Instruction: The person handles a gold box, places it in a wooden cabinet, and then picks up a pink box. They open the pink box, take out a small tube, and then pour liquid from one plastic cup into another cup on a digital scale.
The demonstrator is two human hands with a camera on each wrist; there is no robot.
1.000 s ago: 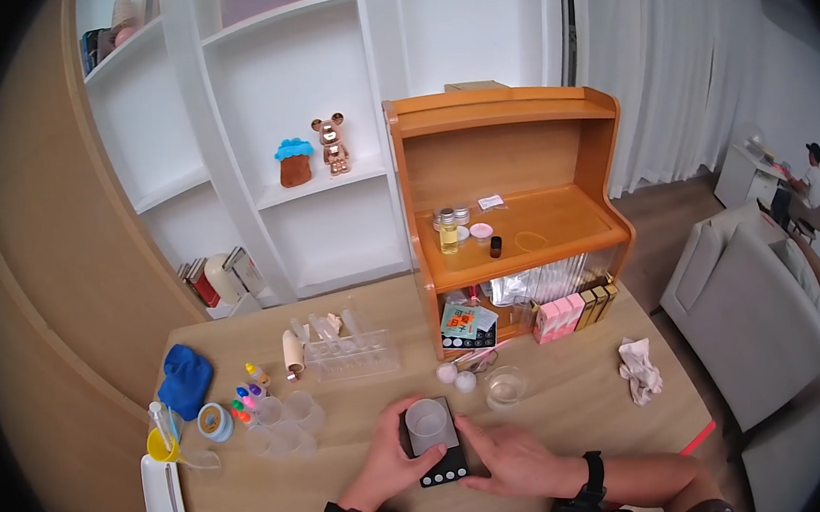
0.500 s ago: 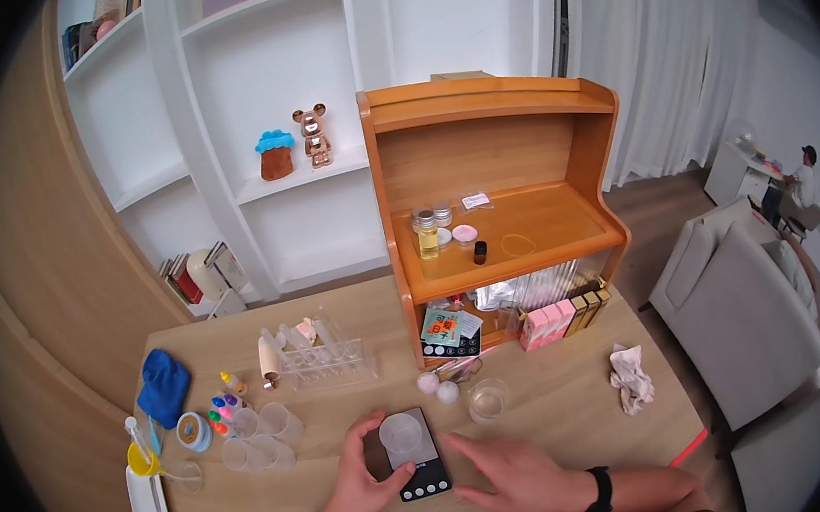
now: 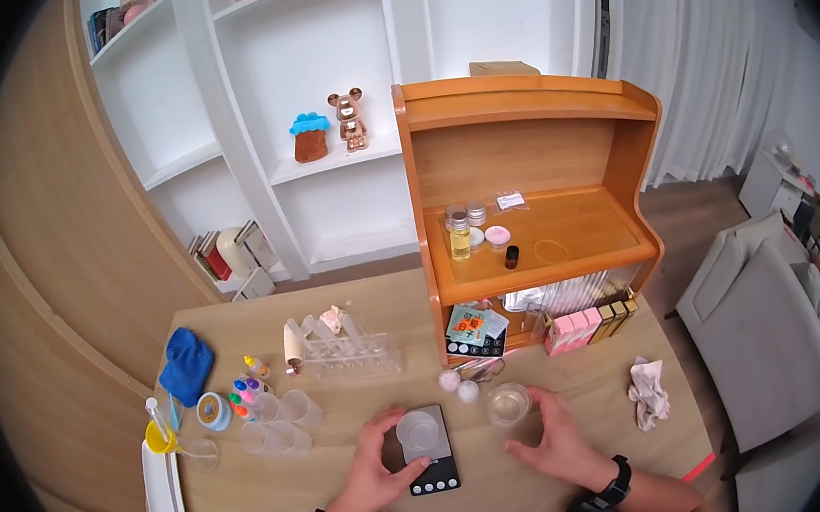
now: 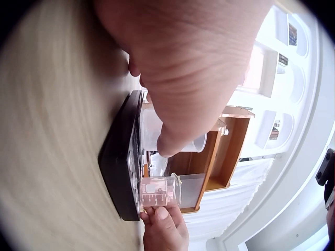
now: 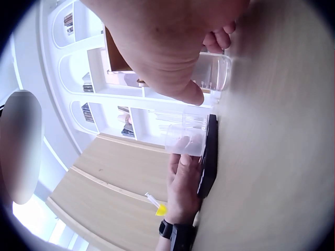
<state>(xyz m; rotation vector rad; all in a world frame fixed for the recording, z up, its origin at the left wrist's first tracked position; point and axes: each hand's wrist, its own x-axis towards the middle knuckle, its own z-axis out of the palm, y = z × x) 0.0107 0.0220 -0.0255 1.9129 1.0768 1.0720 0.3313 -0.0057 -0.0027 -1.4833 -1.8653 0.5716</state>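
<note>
A black digital scale [image 3: 443, 470] with a row of round buttons lies on the table, and a translucent plastic cup [image 3: 419, 433] stands on its plate. Curled around the cup's left side is my left hand [image 3: 375, 474], the thumb low at its near side. To the right of the scale stands a clear glass beaker [image 3: 509, 405] with printed graduations, seen in the left wrist view. My right hand [image 3: 565, 445] is beside the beaker, index finger along its right edge, thumb spread apart in front. The right wrist view shows the beaker [image 5: 214, 70] partly hidden behind that hand.
Left of the scale are several plastic cups [image 3: 275, 436], dropper bottles [image 3: 243, 395] and a test-tube rack [image 3: 360, 356]. Behind stands a wooden shelf unit [image 3: 520, 173] with pink boxes [image 3: 573, 329] below. A crumpled tissue [image 3: 648, 393] lies at the right.
My right hand has moved away from the scale to the right, up to the beaker, its fingers spreading apart. The left hand stays at the cup on the scale.
</note>
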